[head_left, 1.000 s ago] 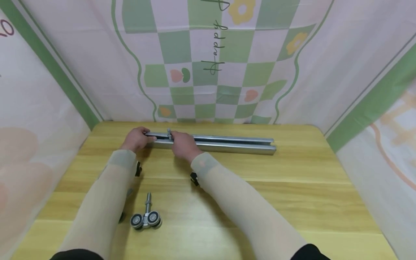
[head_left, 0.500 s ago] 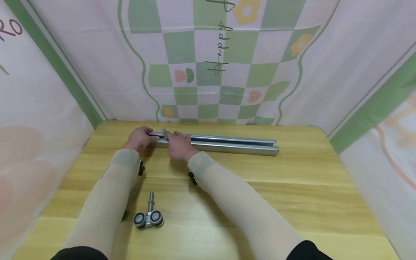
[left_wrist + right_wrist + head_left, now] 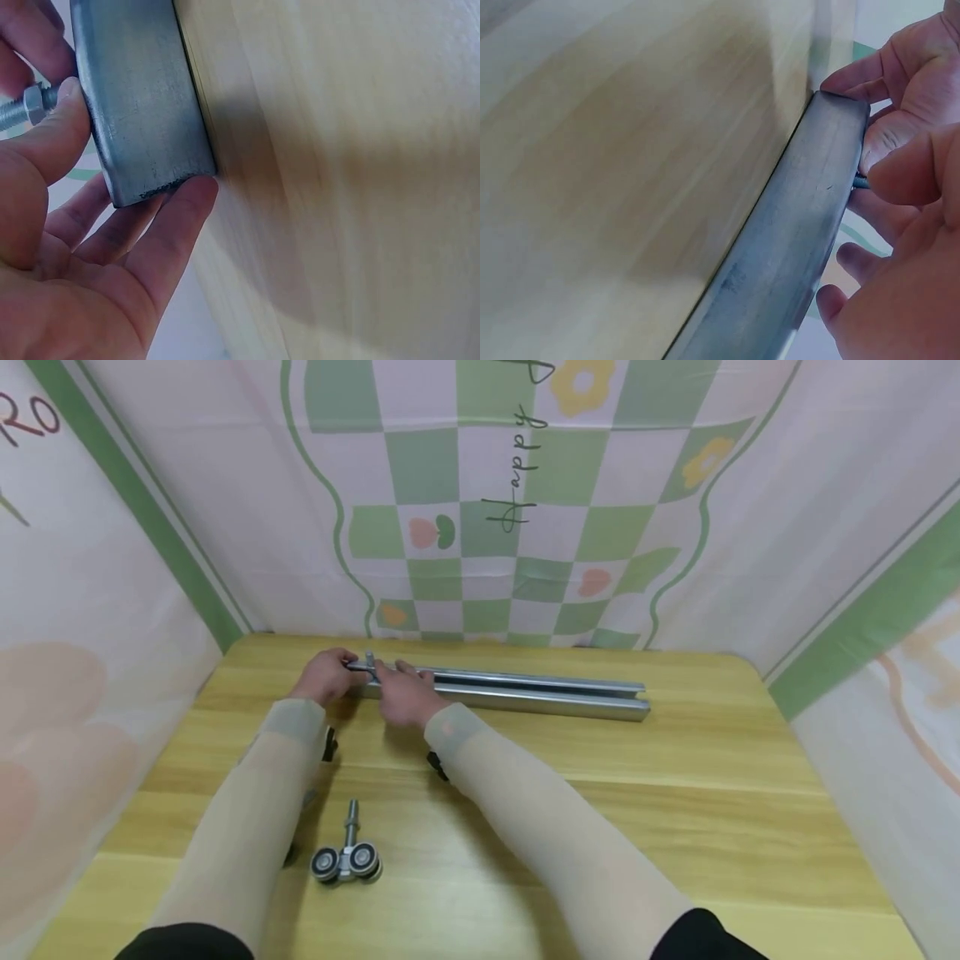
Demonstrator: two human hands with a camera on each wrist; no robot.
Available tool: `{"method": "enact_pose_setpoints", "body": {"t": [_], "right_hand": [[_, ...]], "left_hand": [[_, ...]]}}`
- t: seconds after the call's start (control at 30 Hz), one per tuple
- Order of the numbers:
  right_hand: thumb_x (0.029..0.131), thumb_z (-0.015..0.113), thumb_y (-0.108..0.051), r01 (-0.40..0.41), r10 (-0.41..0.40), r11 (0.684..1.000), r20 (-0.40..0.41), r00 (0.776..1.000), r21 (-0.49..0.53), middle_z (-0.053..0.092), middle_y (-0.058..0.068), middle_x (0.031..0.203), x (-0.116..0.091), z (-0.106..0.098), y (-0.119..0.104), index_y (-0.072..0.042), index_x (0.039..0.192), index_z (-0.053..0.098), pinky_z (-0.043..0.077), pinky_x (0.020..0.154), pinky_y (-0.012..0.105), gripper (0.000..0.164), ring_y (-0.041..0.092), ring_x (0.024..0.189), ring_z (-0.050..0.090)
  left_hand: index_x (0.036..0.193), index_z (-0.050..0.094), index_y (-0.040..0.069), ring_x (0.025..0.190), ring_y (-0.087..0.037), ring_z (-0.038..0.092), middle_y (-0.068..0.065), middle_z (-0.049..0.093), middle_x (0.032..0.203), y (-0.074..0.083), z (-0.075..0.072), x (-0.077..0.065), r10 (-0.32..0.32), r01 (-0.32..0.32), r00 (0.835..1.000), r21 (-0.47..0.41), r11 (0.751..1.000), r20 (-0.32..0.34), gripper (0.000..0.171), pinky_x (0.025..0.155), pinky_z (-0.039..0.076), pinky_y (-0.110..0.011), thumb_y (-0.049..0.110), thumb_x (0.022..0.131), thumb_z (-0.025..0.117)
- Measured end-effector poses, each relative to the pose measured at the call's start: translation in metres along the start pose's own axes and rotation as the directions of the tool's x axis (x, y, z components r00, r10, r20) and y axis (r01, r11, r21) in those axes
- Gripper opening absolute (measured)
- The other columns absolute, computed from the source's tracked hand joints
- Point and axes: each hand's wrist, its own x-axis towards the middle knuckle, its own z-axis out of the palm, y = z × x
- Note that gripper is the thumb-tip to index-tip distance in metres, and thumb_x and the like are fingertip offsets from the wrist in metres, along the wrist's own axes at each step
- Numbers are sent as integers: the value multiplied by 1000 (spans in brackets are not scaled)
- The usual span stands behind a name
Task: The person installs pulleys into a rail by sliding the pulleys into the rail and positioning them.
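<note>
Metal rail point(image 3: 502, 697), just one, has one bolt point(image 3: 33, 105) protruding.

The word "Happy" point(image 3: 516, 468) runs sideways on the checkered cloth point(image 3: 555, 535) behind the table point(image 3: 637, 835). The letters "RO" point(image 3: 30, 418) stand on the white cloth point(image 3: 82, 568) left of the table.

Behind the bench point(image 3: 675, 835) hangs a cloth point(image 3: 487, 531) with green-and-white checks, yellow flowers and a sideways "Happy". Left of the bench, a white cloth point(image 3: 82, 568) shows pale pink shapes; right of it, another point(image 3: 847, 735) has a curved orange line.
</note>
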Motion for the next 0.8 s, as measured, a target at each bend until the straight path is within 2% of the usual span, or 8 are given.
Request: {"method": "enact_pose_setpoints", "body": {"t": [0.3,0.53,0.7,0.8], "right_hand": [[103,42,-17,2,1,999,85,996,-34,50,-15,145,2,-5,-2,-19,162,4,11,114,57,70,19,150,3],[102,42,-17,-19,21,999,72,997,-27,31,-15,158,-2,-4,-10,-20,162,3,5,115,57,72,16,150,0],[97,49,-19,-29,31,998,46,998,-57,13,-12,164,-4,2,-7,-21,162,2,2,115,57,80,15,150,-1],[95,53,-25,-27,30,997,30,999,-73,10,-10,165,-5,2,-3,-21,162,3,3,115,58,83,16,150,-1]], "left_hand": [[137,52,-5,118,-39,51,-25,56,132,4,0,0,-1,1,1000,23,1000,-1,59,99,42,-48,32,94,69],[137,52,-4,120,-39,50,-25,55,133,5,0,0,-12,12,1000,48,999,-5,52,102,39,-49,27,97,64],[138,51,-4,119,-39,51,-25,56,132,4,0,-2,-23,23,1000,40,999,-9,59,101,40,-49,32,94,68],[137,52,-4,119,-40,51,-25,56,132,4,0,-3,-21,22,1000,15,1000,-16,61,101,40,-50,33,92,71]]}}
